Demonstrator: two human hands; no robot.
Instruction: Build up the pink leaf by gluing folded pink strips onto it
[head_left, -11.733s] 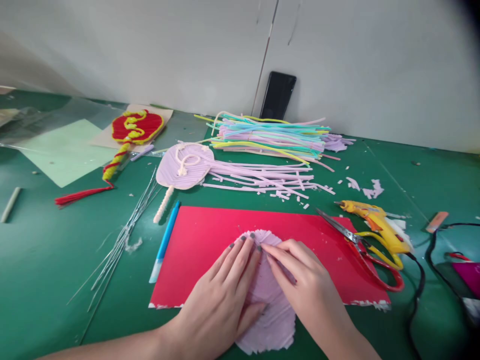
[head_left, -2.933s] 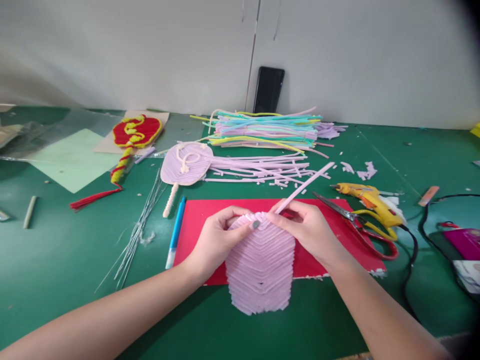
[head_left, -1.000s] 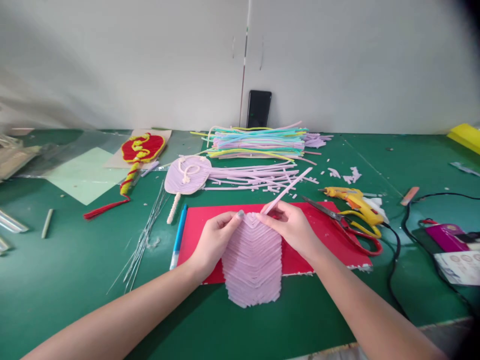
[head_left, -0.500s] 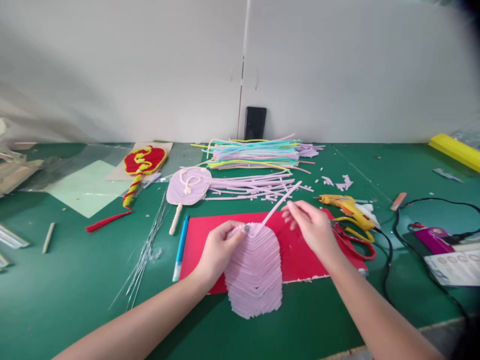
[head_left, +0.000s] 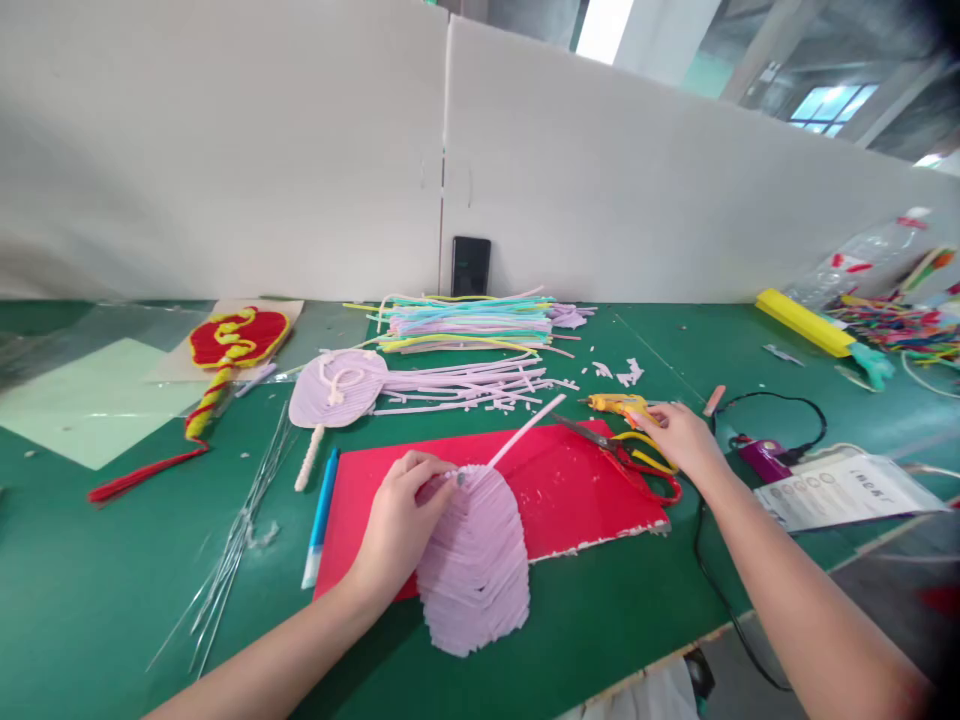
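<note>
My left hand (head_left: 409, 505) pinches the top edge of a lilac panel (head_left: 476, 570) made of pipe cleaners laid in slanting rows. From the top of that panel one lilac pipe cleaner (head_left: 529, 430) sticks out up and to the right. My right hand (head_left: 686, 440) has its fingers closed around the yellow glue gun (head_left: 619, 404), whose nozzle points left. Red-and-yellow-handled scissors (head_left: 637, 465) lie just below the glue gun, partly on a red board (head_left: 585, 490). The panel overlaps the board's lower edge.
Behind lie loose lilac pipe cleaners (head_left: 465, 385), a multicoloured bundle (head_left: 465, 325) and a lilac fan (head_left: 337, 390). A red-and-yellow fan (head_left: 240, 340), thin wires (head_left: 240, 540) and a blue pen (head_left: 321, 515) are at left. A black cord (head_left: 705, 570) runs along the right.
My right hand has moved right, away from the pipe cleaner, and taken hold of the glue gun. The view has swung to the right. My left hand still holds the panel.
</note>
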